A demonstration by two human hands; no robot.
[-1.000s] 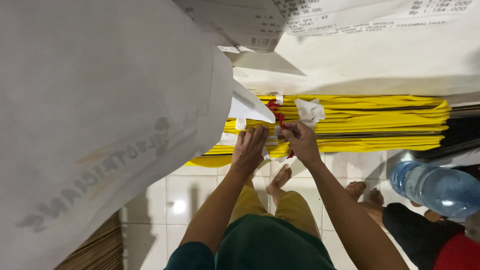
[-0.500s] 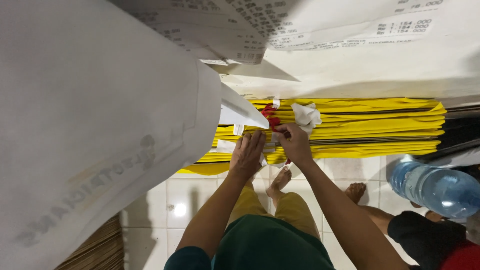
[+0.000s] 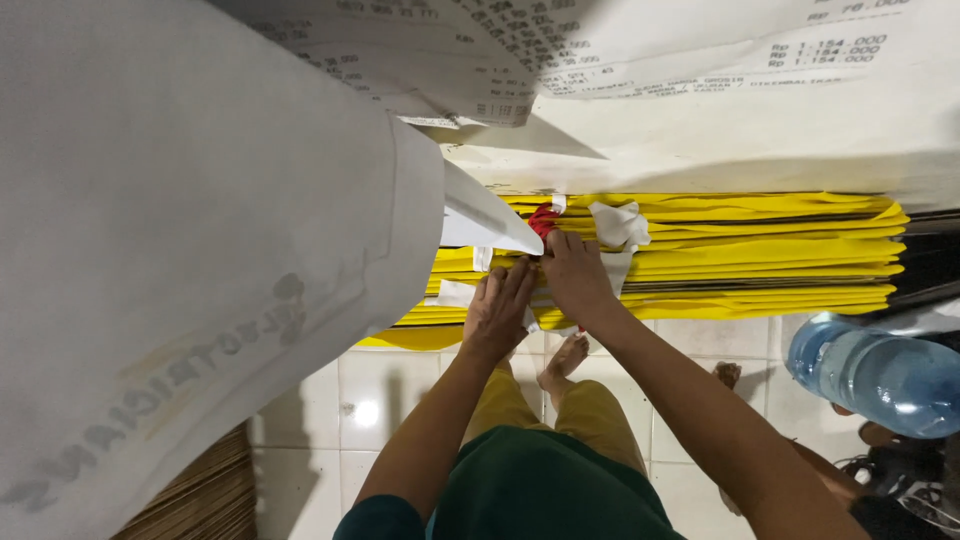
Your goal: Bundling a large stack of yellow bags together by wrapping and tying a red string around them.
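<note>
My left hand [image 3: 500,312] lies flat with fingers together on the edge of a stack of yellow sheets [image 3: 760,250], pressing white paper strips there. My right hand [image 3: 573,272] is beside it, fingers pinched on a small red piece [image 3: 541,217] at the stack's edge. A crumpled white paper scrap [image 3: 618,223] sticks out just right of my right hand. A folded white sheet [image 3: 478,218] juts out above my left hand.
A large white sack-like sheet [image 3: 190,250] fills the left. Printed white papers [image 3: 640,60] hang across the top. A blue water jug [image 3: 880,375] lies at the right. White floor tiles [image 3: 380,390] and my bare foot [image 3: 565,360] are below. Brown cardboard edges [image 3: 200,500] show at bottom left.
Both hands stayed at the stack's edge. The left hand flattened against the strips, and the view shifted slightly so the printed papers reach lower.
</note>
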